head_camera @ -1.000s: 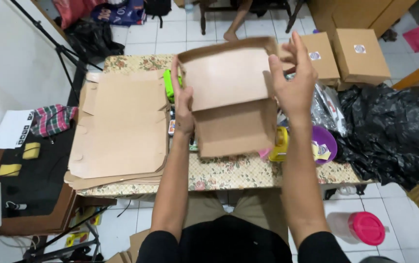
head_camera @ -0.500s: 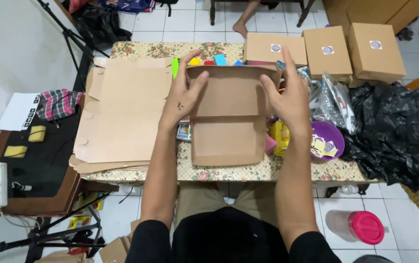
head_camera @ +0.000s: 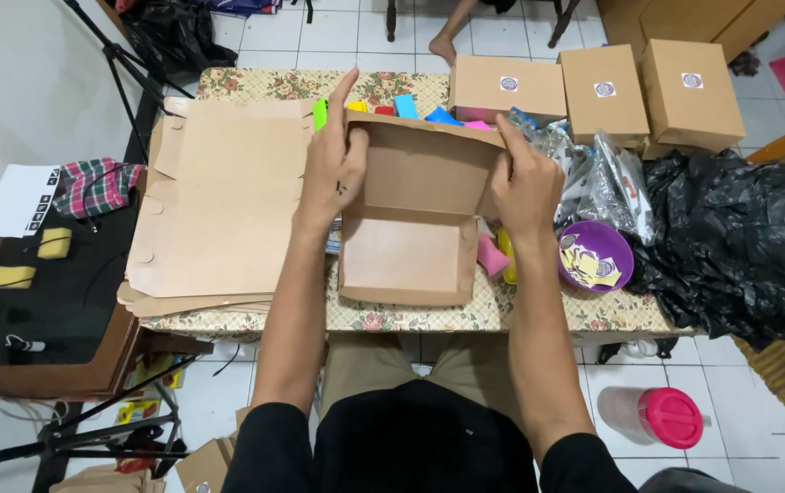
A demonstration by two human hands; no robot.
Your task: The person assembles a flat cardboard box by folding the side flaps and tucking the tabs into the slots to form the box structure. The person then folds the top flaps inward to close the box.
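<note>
In the head view, a brown cardboard box [head_camera: 415, 215] is seen lying open on the floral table [head_camera: 538, 315], its hinged lid raised toward the far edge. The lid's left side is gripped by the left hand [head_camera: 330, 169], the fingers curled over the flap and the index finger pointing upward. The right side of the lid is clasped by the right hand [head_camera: 525, 187], its fingers folded round the edge. A stack of flat cardboard blanks [head_camera: 219, 205] is laid just beside the box on the left. Three closed boxes [head_camera: 598, 91] are set at the far right of the table. A purple bowl [head_camera: 598, 256] holding stickers is placed near the right hand, beside crumpled clear plastic bags [head_camera: 593, 173]. Coloured pieces [head_camera: 410, 108], possibly paper, are partly hidden behind the lid.
</note>
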